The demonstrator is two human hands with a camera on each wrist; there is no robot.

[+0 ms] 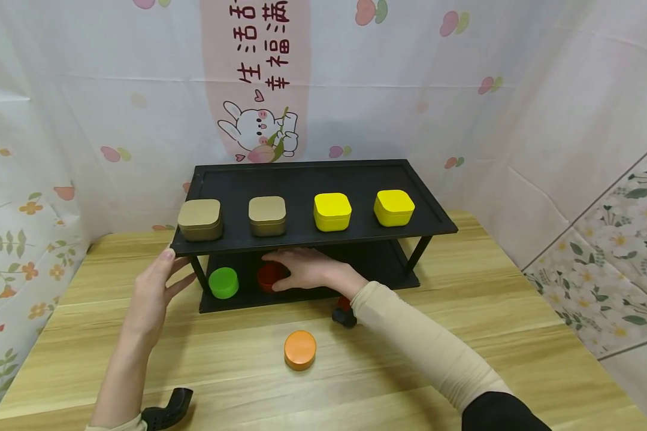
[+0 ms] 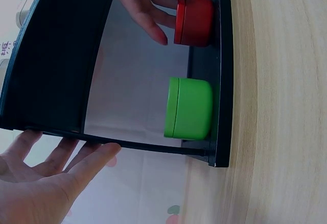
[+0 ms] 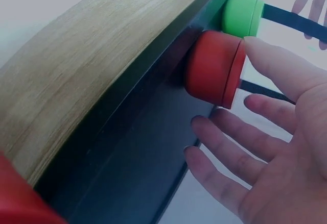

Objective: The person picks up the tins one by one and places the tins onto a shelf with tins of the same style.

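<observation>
A two-tier black rack [image 1: 302, 177] stands on the table. On its lower shelf are a green round lidded box [image 1: 223, 283] at the left and a red round lidded box [image 1: 268, 275] beside it. My right hand [image 1: 307, 268] reaches in between the shelves, fingers spread and loosely bent about the red box [image 3: 212, 68]. The thumb tip is at its lid; the other fingers look apart from it. My left hand [image 1: 152, 293] touches the rack's left edge, its fingers [image 2: 89, 168] extended against the side bar.
Two brown square boxes [image 1: 200, 220] and two yellow square boxes [image 1: 332, 212] sit along the top shelf. An orange round box [image 1: 300, 349] rests on the wooden table [image 1: 237, 371] before the rack. A patterned curtain [image 1: 140, 120] hangs behind.
</observation>
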